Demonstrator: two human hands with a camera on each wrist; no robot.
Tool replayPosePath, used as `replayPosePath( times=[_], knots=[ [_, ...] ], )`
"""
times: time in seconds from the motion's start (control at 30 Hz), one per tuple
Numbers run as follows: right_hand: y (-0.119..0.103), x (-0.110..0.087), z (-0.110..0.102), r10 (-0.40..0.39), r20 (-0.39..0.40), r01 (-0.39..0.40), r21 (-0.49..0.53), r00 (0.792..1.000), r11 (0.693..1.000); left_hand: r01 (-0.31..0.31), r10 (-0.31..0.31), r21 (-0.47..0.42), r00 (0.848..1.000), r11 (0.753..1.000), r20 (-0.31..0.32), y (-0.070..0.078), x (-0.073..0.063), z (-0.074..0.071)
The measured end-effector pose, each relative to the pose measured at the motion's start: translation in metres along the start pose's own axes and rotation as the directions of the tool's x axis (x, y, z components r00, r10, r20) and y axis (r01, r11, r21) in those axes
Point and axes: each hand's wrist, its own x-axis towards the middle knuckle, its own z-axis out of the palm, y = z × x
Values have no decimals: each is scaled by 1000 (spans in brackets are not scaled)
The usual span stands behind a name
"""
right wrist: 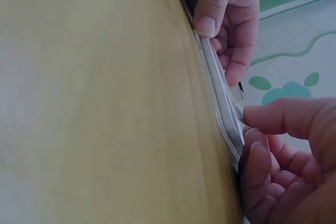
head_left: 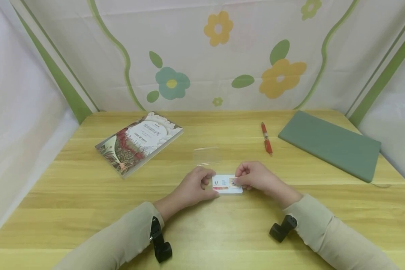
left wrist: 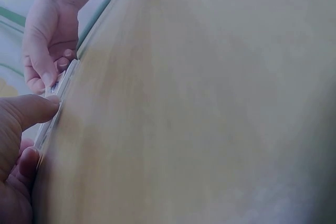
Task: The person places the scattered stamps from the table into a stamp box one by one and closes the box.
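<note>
1. the left hand's (head_left: 197, 183) fingers gripped the left end of a flat white case (head_left: 224, 187) – thumb at the near edge, fingertips by the far corner.
2. the right hand's (head_left: 258, 178) fingers pinched at the right end, one tip on the top face, another against the edge. whether they had the case itself or only the small square picture (head_left: 232, 183) there could not be told.
3. the case lay between the two hands, printed face up and nearly level, low at the front-middle of the counter (head_left: 202, 225).
4. the step in hand, as judged, was careful fingertip work at that right end, with the left hand steadying. the next move seemed to call for a firm left hold and a light, precise right pinch – the case looked thin and smooth.
5. just beyond the case lay a clear plastic piece (head_left: 207, 156).
6. farther out, an illustrated book (head_left: 141, 144) lay on the left; a red pen (head_left: 266, 138) and a green notebook-like item (head_left: 330, 144) lay on the right.
7. behind everything hung a flowered cloth (head_left: 199, 45).
</note>
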Motion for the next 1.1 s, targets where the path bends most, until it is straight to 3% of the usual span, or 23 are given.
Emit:
replayPosePath(
  times=[0.3, 0.73, 1.1],
  knots=[
    [-3, -2, 4, -15, -40, 13, -36, 999, 999, -15, 15, 5, 1000, 1000, 3, -1, 0, -1],
    [-7, -5, 9, -78, -103, 52, -231, 992, 971, -14, 14, -9, 1000, 1000, 9, 0, 1, -1],
    [-5, -5, 7, -85, -103, 57, -256, 991, 965, -12, 12, 2, 1000, 1000, 4, 0, 0, 0]
  ],
)
